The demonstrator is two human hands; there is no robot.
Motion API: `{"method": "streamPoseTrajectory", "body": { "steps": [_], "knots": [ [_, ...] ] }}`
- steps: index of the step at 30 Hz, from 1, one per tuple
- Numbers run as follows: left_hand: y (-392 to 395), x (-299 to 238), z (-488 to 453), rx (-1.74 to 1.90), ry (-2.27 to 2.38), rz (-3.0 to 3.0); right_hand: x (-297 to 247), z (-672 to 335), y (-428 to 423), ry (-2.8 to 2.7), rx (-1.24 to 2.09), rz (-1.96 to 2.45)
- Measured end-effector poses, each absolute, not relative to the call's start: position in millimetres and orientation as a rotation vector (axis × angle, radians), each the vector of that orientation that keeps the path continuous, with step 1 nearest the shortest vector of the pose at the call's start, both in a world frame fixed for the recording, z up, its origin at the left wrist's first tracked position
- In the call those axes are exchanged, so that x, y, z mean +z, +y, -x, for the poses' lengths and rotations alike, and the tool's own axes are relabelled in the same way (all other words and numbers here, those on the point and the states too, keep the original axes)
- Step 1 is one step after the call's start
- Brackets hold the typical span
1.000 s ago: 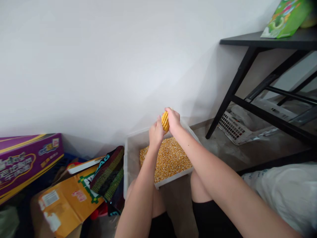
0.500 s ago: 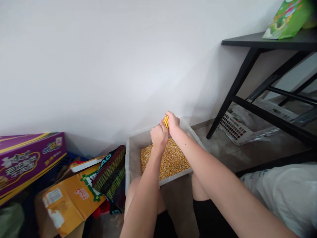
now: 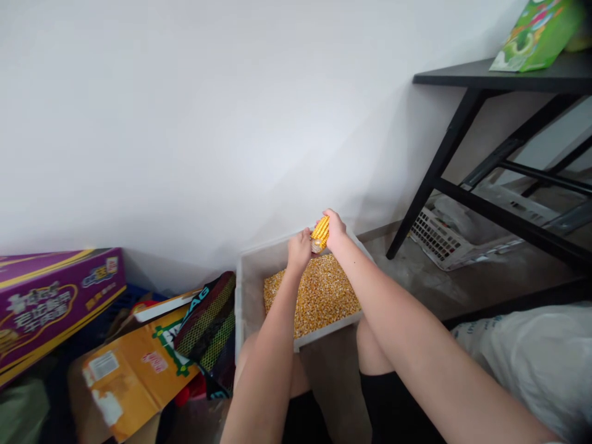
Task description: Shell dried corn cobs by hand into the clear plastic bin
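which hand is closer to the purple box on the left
Left. The left hand grips the corn cob on the side facing the purple box, though well to the box's right. The right hand holds the cob's other side, farther from the box.

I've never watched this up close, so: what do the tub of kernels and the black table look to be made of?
Tub below the corn cob: frosted translucent plastic, probably; its pale walls let light through. Table: matte black; thin straight legs and bars suggest painted metal, top unclear.
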State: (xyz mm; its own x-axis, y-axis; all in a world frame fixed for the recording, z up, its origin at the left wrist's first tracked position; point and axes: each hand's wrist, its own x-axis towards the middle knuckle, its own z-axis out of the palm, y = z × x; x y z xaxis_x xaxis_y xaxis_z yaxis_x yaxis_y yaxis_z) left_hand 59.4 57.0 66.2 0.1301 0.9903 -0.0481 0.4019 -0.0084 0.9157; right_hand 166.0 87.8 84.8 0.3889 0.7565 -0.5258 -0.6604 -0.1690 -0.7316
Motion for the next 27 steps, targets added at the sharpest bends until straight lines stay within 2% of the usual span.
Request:
{"method": "streamPoseTrajectory", "body": {
  "steps": [4, 10, 13, 22, 27],
  "knots": [
    [72, 62, -59, 0.849, 1.564, -1.288, 79, -163, 93, -0.029, 1.14, 1.214],
    [70, 66, -66, 0.652, 1.821, -1.543, 72, -144, 95, -0.094, 1.073, 1.25],
    [63, 66, -70, 0.664, 1.967, -1.586, 67, -135, 96, -0.117, 1.042, 1.297],
    [47, 65, -75, 0.535, 2.034, -2.162, 54, -150, 98, -0.017, 1.373, 1.104],
    [44, 60, -76, 0.513, 1.948, -2.266, 44, -160, 94, -0.067, 1.319, 1.086]
  ]
}}
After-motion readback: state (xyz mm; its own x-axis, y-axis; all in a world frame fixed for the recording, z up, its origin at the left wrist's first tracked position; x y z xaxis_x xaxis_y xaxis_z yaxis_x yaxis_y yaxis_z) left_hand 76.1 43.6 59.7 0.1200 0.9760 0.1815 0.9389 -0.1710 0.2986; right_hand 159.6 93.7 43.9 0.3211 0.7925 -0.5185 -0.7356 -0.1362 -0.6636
